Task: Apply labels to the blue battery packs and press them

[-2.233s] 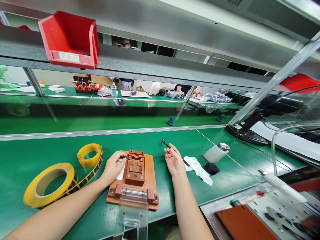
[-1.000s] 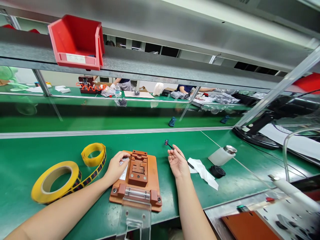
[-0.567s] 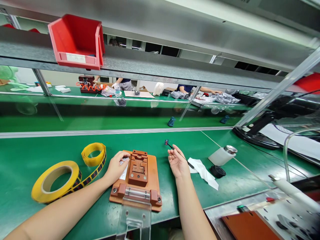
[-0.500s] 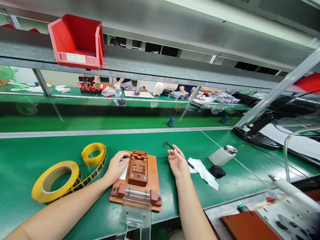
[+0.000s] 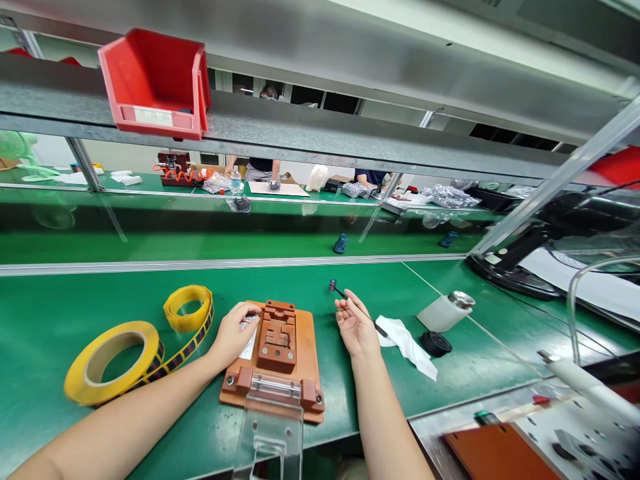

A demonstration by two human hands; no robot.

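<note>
An orange-brown jig (image 5: 300, 363) with a raised block (image 5: 277, 333) and a clear hinged flap (image 5: 270, 420) lies on the green bench in front of me. My left hand (image 5: 231, 333) rests on the jig's left edge, fingers curled on a small silvery part (image 5: 246, 322). My right hand (image 5: 355, 327) hovers palm-up right of the jig, pinching a thin black tool (image 5: 350, 304) whose small tip (image 5: 333, 286) points away from me.
Two yellow tape reels (image 5: 113, 360) lie at left. A white cloth (image 5: 407, 343), a black cap (image 5: 435, 343) and a white dispenser bottle (image 5: 444, 311) sit at right. A red bin (image 5: 155, 83) hangs overhead. People work across the conveyor (image 5: 200, 237).
My hands have hardly moved. The view shifted slightly since the oldest frame. People on the far side have changed position, and small parts on the conveyor have drifted left.
</note>
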